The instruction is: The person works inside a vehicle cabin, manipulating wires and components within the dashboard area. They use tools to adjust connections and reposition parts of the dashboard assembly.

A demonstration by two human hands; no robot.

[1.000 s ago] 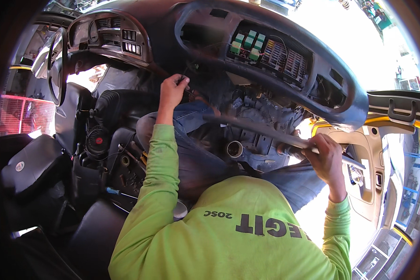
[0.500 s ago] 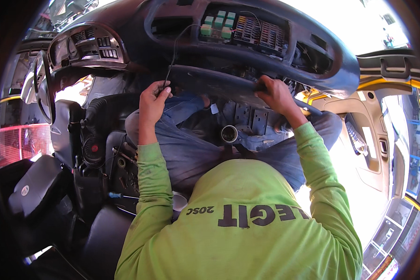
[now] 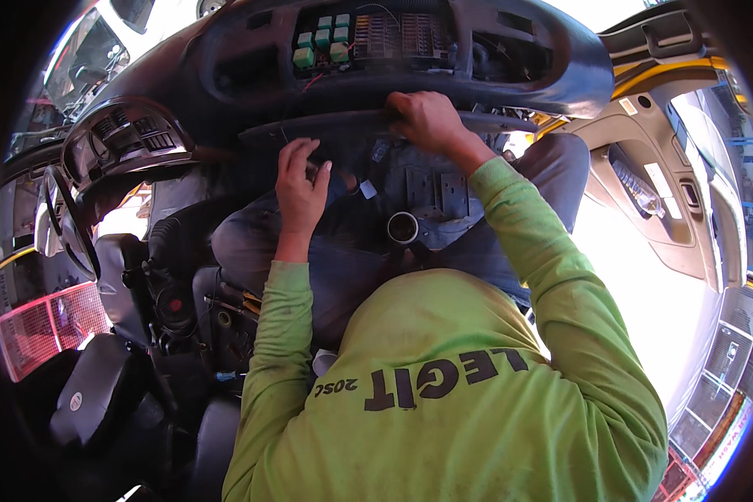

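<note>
My left hand (image 3: pixel 302 186) is raised below the dashboard with its fingers bent and the thumb apart, nothing visible in it. Just above its fingertips a thin dark wire (image 3: pixel 284 132) hangs down. My right hand (image 3: pixel 431 122) is closed at the top edge of a long dark panel (image 3: pixel 343 124), the fingers hooked over it and partly hidden. Over the panel, an opening in the dashboard (image 3: pixel 259 94) holds green relays (image 3: pixel 304 58) and a fuse box (image 3: pixel 402 38) with several rows of fuses. A short red wire (image 3: pixel 313 81) shows under the relays.
A round cup-like opening (image 3: pixel 402 227) lies between my legs. To the left are the steering wheel (image 3: pixel 69 222), instrument cluster (image 3: pixel 125 134), black seats (image 3: pixel 92 402) and a blue-handled screwdriver (image 3: pixel 226 376). The beige door (image 3: pixel 644 180) stands open at the right.
My left hand has let go of the thin wire and its fingers have spread. My right hand has shifted left and up along the panel's edge. The whole view has swung somewhat.
</note>
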